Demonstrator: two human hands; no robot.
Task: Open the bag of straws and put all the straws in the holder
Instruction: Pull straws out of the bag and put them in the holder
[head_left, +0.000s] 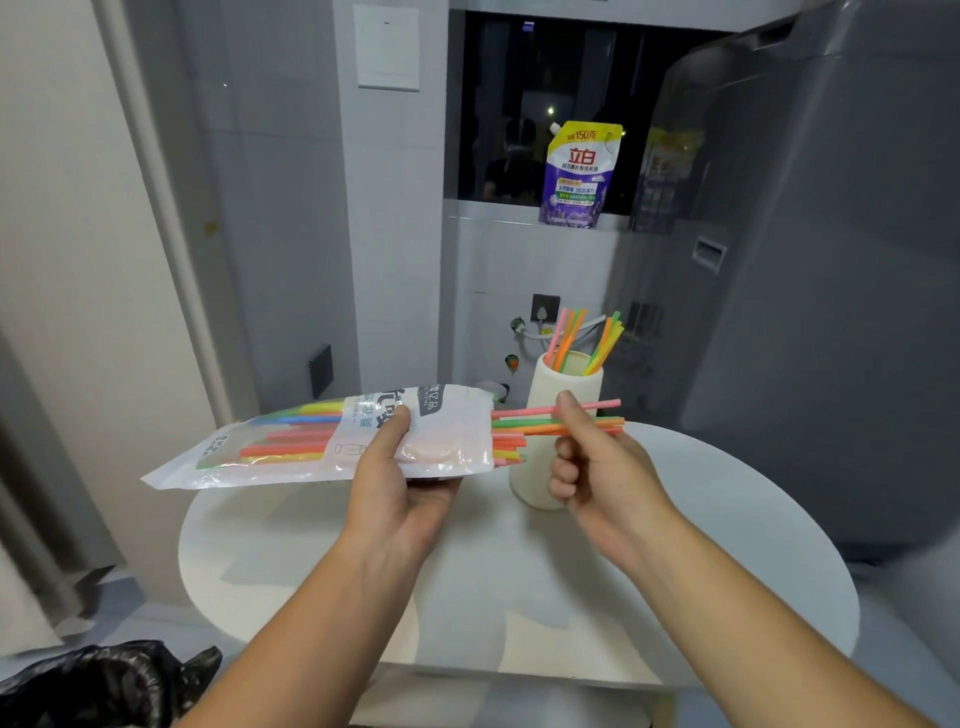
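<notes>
The left hand (400, 478) grips the clear plastic straw bag (291, 452) over the round white counter (727, 519), and the right hand (602, 467), fingers (566, 470) pinching protruding coloured plastic straws (524, 423), should pull straight toward the cream cylindrical holder (545, 395).

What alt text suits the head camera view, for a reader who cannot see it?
A left hand holds a plastic bag level above a round white table while the right hand pinches several coloured straws sticking out of its open end. Behind, a white holder on the table has more straws standing in it.
</notes>
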